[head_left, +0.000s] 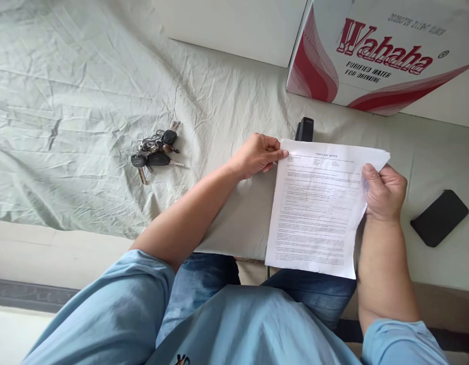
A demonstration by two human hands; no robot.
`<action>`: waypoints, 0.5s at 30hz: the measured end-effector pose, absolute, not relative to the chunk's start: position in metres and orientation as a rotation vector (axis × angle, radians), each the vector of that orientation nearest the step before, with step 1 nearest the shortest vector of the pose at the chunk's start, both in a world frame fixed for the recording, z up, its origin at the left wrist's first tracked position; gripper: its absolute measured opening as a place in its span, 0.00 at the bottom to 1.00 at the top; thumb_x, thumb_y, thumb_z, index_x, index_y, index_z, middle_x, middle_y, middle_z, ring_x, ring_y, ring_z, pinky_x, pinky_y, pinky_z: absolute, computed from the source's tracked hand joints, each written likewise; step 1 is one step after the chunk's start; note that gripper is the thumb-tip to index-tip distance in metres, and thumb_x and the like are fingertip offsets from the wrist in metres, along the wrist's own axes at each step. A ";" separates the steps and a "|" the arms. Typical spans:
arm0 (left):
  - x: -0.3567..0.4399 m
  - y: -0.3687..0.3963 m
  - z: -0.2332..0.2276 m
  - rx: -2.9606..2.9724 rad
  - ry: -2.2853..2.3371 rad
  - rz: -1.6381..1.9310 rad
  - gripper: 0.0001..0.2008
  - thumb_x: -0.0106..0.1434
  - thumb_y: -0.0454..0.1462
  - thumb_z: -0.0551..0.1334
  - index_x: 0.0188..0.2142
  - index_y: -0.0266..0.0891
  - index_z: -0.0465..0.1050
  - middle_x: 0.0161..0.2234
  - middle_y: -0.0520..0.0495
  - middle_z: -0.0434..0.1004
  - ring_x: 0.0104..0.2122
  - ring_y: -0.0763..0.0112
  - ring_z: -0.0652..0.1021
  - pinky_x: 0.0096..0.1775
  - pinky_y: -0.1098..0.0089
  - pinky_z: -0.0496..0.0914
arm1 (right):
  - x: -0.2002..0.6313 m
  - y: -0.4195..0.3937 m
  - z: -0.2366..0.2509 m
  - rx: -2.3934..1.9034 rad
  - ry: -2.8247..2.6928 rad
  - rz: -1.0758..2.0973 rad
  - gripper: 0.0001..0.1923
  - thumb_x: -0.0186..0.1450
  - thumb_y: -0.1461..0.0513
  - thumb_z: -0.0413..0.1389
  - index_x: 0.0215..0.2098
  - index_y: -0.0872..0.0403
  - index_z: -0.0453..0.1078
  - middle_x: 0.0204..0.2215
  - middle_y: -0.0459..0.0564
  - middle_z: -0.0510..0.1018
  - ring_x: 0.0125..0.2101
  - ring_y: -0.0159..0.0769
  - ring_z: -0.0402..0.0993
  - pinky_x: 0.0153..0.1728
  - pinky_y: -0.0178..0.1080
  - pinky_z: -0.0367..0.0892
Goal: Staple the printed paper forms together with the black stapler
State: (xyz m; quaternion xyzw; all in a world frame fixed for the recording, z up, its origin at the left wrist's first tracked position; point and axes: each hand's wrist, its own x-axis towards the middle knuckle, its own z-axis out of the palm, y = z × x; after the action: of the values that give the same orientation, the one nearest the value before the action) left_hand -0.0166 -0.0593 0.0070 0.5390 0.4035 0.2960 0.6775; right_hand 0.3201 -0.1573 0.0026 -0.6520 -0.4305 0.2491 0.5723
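Both my hands hold a stack of printed paper sheets (314,213), headed "OVERLEAF NOTES", over the table's near edge. With thumb and fingers, my left hand (261,154) pinches the upper left corner. My right hand (386,190) grips the upper right side, its thumb on top of the print; the corner there bends and the sheet edges look slightly fanned. Just behind the top edge of the paper lies a black object (305,129), perhaps a stapler, partly hidden by the sheets.
A bunch of keys (156,152) lies on the wrinkled pale cloth (86,101) to the left. At the right is a black phone-like slab (439,218). A white and red Wahaha water carton (371,56) stands at the back right, beside a white box or panel (234,25).
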 end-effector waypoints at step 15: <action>-0.021 -0.059 0.010 1.191 0.806 0.675 0.28 0.64 0.50 0.86 0.28 0.37 0.73 0.21 0.57 0.68 0.21 0.82 0.71 0.24 0.74 0.60 | 0.318 -0.151 -0.007 -1.381 -0.905 0.597 0.27 0.51 0.41 0.85 0.31 0.52 0.87 0.29 0.45 0.83 0.31 0.35 0.73 0.36 0.42 0.74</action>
State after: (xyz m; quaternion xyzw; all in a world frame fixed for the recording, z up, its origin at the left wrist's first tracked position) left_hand -0.0211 -0.0589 0.0098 0.5347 0.3618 0.3032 0.7009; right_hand 0.3183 -0.1513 -0.0070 -0.6053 -0.3965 0.2617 0.6387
